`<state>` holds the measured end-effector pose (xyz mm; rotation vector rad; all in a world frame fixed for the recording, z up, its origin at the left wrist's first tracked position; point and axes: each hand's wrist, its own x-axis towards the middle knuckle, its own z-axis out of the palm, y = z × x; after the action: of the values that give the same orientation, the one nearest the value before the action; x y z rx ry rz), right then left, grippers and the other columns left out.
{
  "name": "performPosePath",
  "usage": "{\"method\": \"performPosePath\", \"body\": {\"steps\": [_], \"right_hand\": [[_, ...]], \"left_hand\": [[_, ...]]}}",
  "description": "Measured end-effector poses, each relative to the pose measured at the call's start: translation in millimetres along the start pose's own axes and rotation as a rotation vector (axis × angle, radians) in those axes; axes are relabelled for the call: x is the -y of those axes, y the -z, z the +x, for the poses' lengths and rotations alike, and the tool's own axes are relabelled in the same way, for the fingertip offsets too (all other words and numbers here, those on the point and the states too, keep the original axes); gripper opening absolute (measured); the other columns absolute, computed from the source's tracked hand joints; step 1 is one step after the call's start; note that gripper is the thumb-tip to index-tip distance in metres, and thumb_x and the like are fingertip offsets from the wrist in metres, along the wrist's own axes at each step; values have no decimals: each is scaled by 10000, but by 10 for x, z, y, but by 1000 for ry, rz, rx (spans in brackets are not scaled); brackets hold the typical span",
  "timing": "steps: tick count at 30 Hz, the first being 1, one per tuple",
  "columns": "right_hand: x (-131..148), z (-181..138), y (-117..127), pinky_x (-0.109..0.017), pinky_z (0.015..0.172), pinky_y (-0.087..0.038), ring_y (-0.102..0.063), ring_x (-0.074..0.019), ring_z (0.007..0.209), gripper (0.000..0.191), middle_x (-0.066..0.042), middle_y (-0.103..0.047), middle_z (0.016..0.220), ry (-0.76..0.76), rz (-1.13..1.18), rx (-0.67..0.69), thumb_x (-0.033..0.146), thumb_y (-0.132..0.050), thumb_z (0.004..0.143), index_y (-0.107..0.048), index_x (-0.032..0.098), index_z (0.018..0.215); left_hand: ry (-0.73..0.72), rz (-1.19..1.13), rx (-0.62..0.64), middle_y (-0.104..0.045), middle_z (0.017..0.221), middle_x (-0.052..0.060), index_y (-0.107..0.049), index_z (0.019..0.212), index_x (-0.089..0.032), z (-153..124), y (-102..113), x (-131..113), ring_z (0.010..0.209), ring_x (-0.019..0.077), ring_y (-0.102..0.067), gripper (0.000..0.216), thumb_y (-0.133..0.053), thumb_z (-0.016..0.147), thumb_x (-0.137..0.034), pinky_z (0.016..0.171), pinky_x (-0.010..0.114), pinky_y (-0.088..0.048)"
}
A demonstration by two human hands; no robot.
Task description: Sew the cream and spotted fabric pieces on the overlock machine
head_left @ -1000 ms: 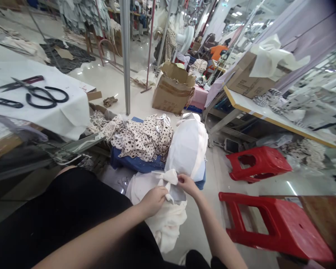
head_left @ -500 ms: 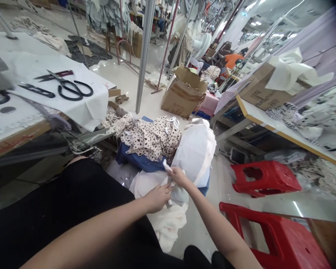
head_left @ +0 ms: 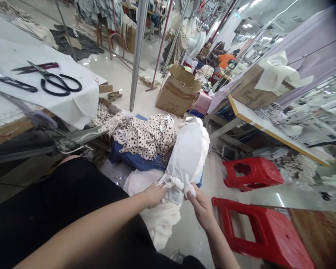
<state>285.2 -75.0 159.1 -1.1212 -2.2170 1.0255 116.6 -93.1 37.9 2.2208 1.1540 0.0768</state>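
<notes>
A large white fabric bundle (head_left: 187, 157) stands tilted on the heap in front of me, its neck tied in a knot of white cloth strips (head_left: 176, 183). My right hand (head_left: 200, 206) pinches a strip end at the knot. My left hand (head_left: 154, 195) grips the bundle's cloth just left of the knot. Cream cloth (head_left: 159, 220) hangs below both hands. Behind the bundle lie black-spotted cream fabric (head_left: 142, 138) and blue cloth (head_left: 134, 160).
Two red plastic stools (head_left: 253, 173) lie on their sides to the right, one (head_left: 257, 231) close to my right arm. A white-covered table (head_left: 72, 101) with black-handled scissors (head_left: 54, 84) stands left. A steel pole (head_left: 136, 56) and cardboard box (head_left: 177, 91) stand ahead.
The cloth strips now form a drawn knot at the bundle's neck. My right hand has moved right and down with a strip end, and the view has shifted slightly.
</notes>
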Motion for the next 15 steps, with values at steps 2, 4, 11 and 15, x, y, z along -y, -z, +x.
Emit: {"method": "performPosePath", "body": {"steps": [2, 4, 11, 15], "right_hand": [[194, -81, 87, -284, 698, -408, -505, -197, 774, 334, -43, -511, 742, 24, 88, 13, 340, -376, 902, -494, 187, 630], [363, -131, 165, -287, 713, -412, -508, -202, 799, 316, -44, -514, 737, 73, 125, 42, 319, -392, 900, -505, 185, 637], [703, -142, 214, -262, 628, -488, -579, -175, 725, 446, -46, -563, 677, 370, -73, 59, 348, -296, 934, -536, 181, 597], [863, -131, -127, -242, 583, -520, -605, -146, 668, 590, -34, -596, 601, 613, -336, 30, 391, -175, 948, -593, 201, 578]], "left_hand": [[-5, -1, 25, -262, 1433, 65, -541, 1107, -170, 17, 18, -4, 1262, 270, -308, 410, -431, 736, -36, 956, 488, -340], [-17, -1, 35, -253, 1438, 53, -527, 1127, -175, 35, 28, -7, 1276, 259, -289, 419, -438, 739, -44, 971, 478, -332], [-25, -31, -6, -274, 1428, 68, -549, 1092, -154, 119, 67, -32, 1257, 261, -314, 390, -477, 730, -28, 968, 474, -342], [55, -104, -57, -431, 1308, 122, -576, 1018, -114, 126, 45, 80, 1144, 264, -444, 250, -517, 776, -90, 906, 469, -401]]}}
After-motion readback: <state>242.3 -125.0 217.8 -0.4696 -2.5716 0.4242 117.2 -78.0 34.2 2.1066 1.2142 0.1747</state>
